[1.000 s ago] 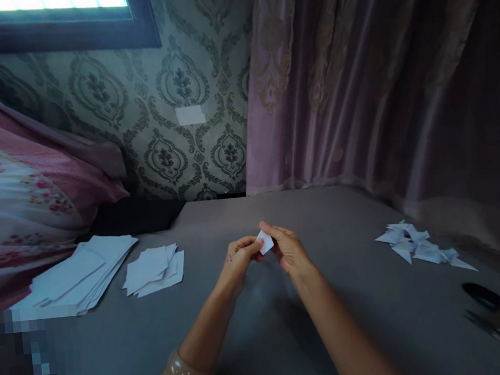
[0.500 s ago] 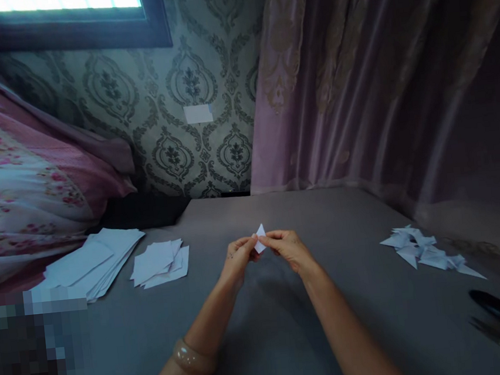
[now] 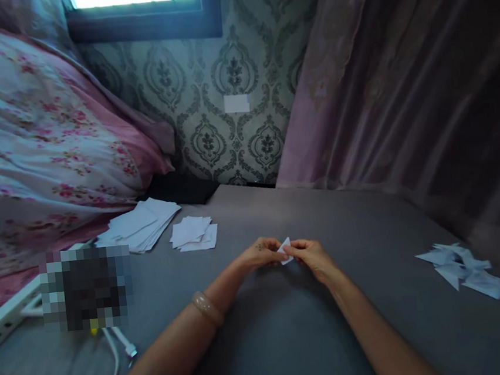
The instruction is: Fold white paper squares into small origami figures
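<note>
A small folded piece of white paper [image 3: 285, 251] with a pointed top is pinched between both hands, above the grey table surface [image 3: 264, 339]. My left hand [image 3: 263, 252], a beige bangle on its forearm, grips the paper's left side with thumb and fingers. From the other side my right hand [image 3: 312, 255] closes on it, thumb across the front. The fingers cover part of the folds. To the left of the hands lies a loose pile of small white paper pieces [image 3: 192, 231].
Behind the small pieces is a stack of larger white sheets [image 3: 141, 224]. Folded pointed paper pieces [image 3: 465, 267] lie heaped at the right. A white cable [image 3: 114, 360] and a pixelated dark patch are at left. Curtains [image 3: 334, 102] and patterned wall stand behind.
The view has turned left, so the piles and wall appear further right. Both hands still hold the folded paper, which is now tilted more and covered further by the fingers.
</note>
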`<act>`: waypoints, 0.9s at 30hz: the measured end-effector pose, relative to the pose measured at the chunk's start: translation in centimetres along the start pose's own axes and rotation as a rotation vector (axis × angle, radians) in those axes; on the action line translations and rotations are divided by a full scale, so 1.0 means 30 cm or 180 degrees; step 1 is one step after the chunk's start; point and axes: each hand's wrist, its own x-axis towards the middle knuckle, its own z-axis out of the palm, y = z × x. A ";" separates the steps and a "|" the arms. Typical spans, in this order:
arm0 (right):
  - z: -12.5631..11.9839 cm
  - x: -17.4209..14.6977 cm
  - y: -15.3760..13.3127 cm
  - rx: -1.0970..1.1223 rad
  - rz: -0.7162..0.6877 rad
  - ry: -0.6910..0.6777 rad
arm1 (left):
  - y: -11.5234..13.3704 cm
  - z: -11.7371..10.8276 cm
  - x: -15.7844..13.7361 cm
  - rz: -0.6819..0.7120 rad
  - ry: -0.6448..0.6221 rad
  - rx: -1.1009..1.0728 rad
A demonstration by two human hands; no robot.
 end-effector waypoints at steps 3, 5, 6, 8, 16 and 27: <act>0.008 -0.019 0.034 -0.0077 -0.0049 0.0003 | -0.025 0.003 -0.015 -0.0059 -0.0068 0.0211; 0.009 -0.027 0.053 -0.0128 -0.0099 -0.0015 | -0.040 0.003 -0.023 -0.0034 -0.0152 0.0336; 0.009 -0.030 0.062 -0.0141 -0.0110 -0.0038 | -0.047 0.003 -0.026 -0.0002 -0.0183 0.0384; 0.008 -0.032 0.078 -0.0134 -0.0084 -0.0117 | -0.058 0.003 -0.030 0.0085 -0.0179 0.0467; -0.010 -0.034 0.134 -0.1388 -0.1665 0.0269 | -0.057 0.003 -0.039 0.1077 0.0456 0.1401; -0.011 -0.058 0.167 -0.3427 -0.2460 0.0061 | -0.067 -0.017 -0.065 0.1538 0.0019 0.3634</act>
